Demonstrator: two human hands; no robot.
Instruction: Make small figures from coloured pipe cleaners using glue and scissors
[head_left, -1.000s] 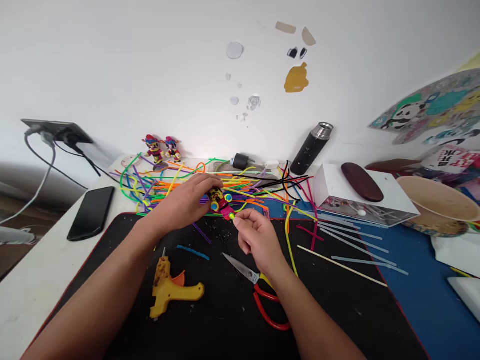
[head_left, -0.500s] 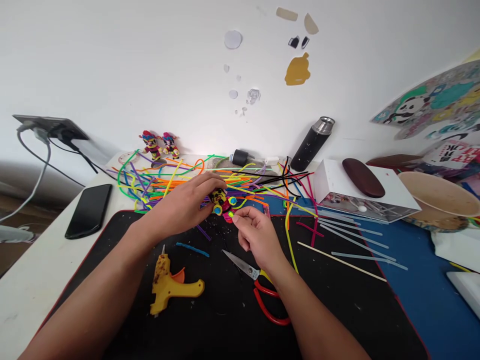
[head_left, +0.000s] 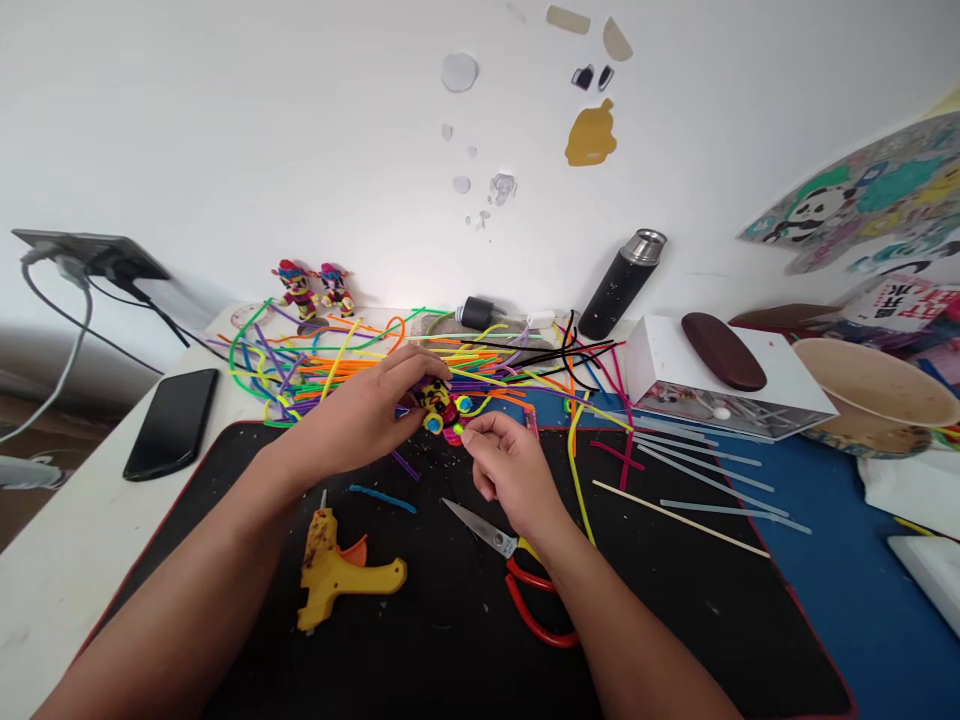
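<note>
My left hand [head_left: 367,408] is closed round a small figure [head_left: 441,408] made of coloured pipe cleaners, yellow and red with blue dots, held just above the far edge of the black mat [head_left: 450,620]. My right hand [head_left: 508,470] pinches the figure's lower end, where a pink and green bit shows. Behind both hands lies a heap of loose pipe cleaners [head_left: 360,365] in many colours.
A yellow glue gun [head_left: 341,570] and red-handled scissors [head_left: 517,575] lie on the mat near me. A black phone [head_left: 171,422] is at the left, two finished figures [head_left: 315,288] by the wall, a black flask [head_left: 621,285], a white box [head_left: 731,385], clear glue sticks [head_left: 705,470] and a bowl [head_left: 870,395] to the right.
Both hands and the figure have stayed close together, with only a small turn of the figure. The view has shifted slightly downward.
</note>
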